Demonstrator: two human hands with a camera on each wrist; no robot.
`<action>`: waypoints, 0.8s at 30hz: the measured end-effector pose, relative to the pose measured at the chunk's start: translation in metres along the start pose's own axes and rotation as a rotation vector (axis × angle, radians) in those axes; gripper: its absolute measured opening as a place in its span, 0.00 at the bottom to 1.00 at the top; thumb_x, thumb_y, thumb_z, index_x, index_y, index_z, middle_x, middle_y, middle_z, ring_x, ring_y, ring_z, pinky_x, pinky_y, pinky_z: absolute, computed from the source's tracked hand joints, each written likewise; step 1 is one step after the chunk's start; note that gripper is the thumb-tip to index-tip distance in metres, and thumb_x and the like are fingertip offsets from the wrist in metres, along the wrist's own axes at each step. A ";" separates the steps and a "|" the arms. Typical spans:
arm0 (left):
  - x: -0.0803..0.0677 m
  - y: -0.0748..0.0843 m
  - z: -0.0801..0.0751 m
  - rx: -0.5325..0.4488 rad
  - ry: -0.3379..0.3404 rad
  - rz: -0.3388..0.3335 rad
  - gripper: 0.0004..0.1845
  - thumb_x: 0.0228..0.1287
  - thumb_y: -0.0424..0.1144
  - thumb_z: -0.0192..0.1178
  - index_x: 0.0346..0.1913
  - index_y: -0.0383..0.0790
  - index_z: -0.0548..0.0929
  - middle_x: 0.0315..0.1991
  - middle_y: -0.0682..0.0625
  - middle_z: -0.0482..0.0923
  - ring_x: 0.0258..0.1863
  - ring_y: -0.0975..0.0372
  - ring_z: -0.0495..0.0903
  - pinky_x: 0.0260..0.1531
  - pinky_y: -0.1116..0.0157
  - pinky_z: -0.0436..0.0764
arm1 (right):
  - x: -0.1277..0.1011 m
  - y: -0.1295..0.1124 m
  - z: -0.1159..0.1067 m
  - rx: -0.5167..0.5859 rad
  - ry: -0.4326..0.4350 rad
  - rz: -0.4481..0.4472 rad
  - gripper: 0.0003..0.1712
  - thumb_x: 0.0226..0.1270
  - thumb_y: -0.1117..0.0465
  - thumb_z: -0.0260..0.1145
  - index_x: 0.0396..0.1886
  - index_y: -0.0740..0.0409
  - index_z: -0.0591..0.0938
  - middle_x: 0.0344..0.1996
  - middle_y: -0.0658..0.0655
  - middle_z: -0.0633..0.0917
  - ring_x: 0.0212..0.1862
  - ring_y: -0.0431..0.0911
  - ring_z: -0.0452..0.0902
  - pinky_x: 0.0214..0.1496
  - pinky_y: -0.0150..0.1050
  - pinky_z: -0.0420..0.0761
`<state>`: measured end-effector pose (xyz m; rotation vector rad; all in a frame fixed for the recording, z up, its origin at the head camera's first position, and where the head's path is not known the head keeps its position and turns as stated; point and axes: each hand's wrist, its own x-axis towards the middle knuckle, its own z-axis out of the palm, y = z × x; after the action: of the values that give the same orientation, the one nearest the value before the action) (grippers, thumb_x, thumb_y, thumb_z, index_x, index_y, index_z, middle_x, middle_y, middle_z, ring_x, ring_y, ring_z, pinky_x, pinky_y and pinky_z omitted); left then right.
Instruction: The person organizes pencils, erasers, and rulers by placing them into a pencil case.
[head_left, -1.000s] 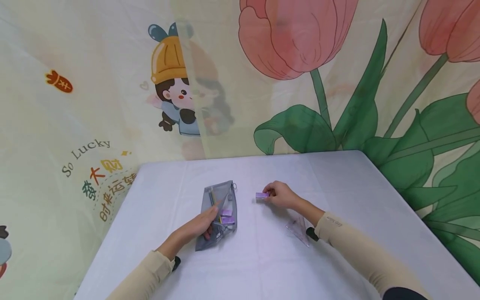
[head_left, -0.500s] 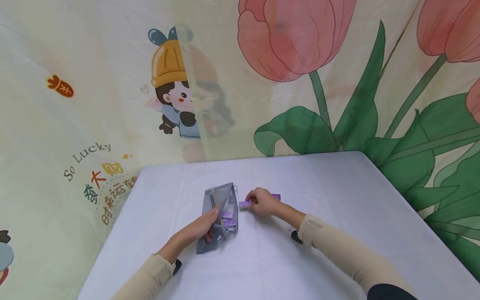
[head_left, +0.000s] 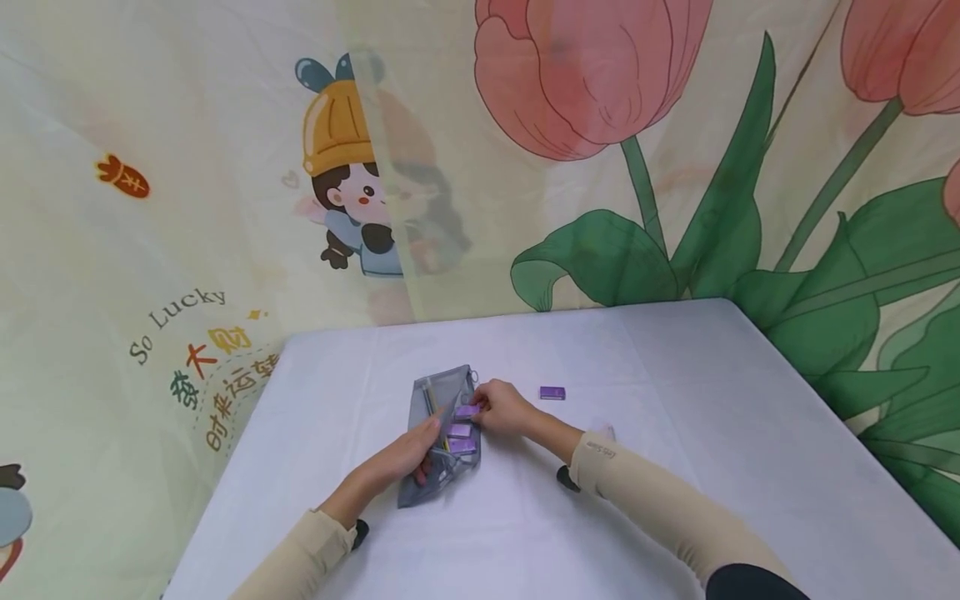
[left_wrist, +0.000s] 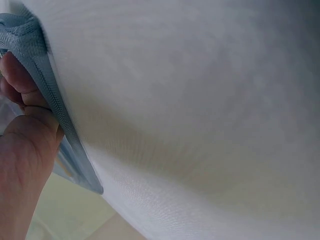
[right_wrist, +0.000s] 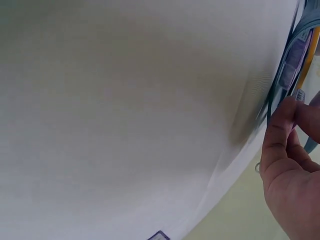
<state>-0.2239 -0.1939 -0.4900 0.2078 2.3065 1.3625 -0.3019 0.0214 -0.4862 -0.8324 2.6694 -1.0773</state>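
Observation:
A translucent grey zip pencil case (head_left: 420, 492) lies on the table with its mouth spread. My left hand (head_left: 401, 457) grips its edge, and the left wrist view shows fingers curled at the zip edge (left_wrist: 65, 107). Through the mesh I see pencils (head_left: 429, 397) and two purple eraser-like blocks (head_left: 462, 446). My right hand (head_left: 506, 408) pinches a third purple eraser (head_left: 467, 412) at the case's opening. A barcode on that eraser's end (right_wrist: 299, 95) shows between thumb and fingers in the right wrist view.
Another purple eraser (head_left: 552, 392) lies on the white tablecloth (head_left: 540, 533), beyond my right wrist. Part of a clear plastic piece (head_left: 608, 432) shows behind the right sleeve. A printed curtain (head_left: 450, 167) hangs behind the table.
My right hand has carried the eraser leftward from the table to the pencil case's opening. The eraser left on the table has come into sight. My left hand keeps its grip.

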 end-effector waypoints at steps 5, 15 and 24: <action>-0.001 0.001 0.000 -0.002 -0.005 -0.003 0.30 0.80 0.58 0.31 0.80 0.56 0.50 0.35 0.41 0.72 0.31 0.55 0.71 0.26 0.60 0.78 | 0.005 -0.005 0.003 0.018 -0.008 -0.010 0.11 0.56 0.69 0.71 0.40 0.67 0.86 0.34 0.59 0.86 0.33 0.41 0.78 0.37 0.31 0.80; 0.000 0.000 -0.001 0.000 -0.024 0.030 0.31 0.81 0.58 0.30 0.80 0.54 0.49 0.38 0.41 0.71 0.32 0.55 0.71 0.27 0.60 0.78 | 0.010 -0.007 0.011 0.006 -0.002 0.002 0.11 0.50 0.70 0.68 0.36 0.67 0.86 0.30 0.57 0.86 0.31 0.41 0.77 0.36 0.32 0.80; 0.001 -0.004 -0.001 0.015 -0.032 0.022 0.31 0.80 0.59 0.30 0.80 0.55 0.48 0.38 0.41 0.71 0.32 0.55 0.72 0.28 0.61 0.79 | 0.009 -0.009 0.019 0.016 0.002 0.029 0.13 0.54 0.69 0.71 0.41 0.69 0.85 0.33 0.59 0.87 0.34 0.44 0.81 0.39 0.34 0.82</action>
<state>-0.2246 -0.1966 -0.4930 0.2591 2.2946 1.3435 -0.2988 -0.0004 -0.4930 -0.7875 2.6622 -1.0917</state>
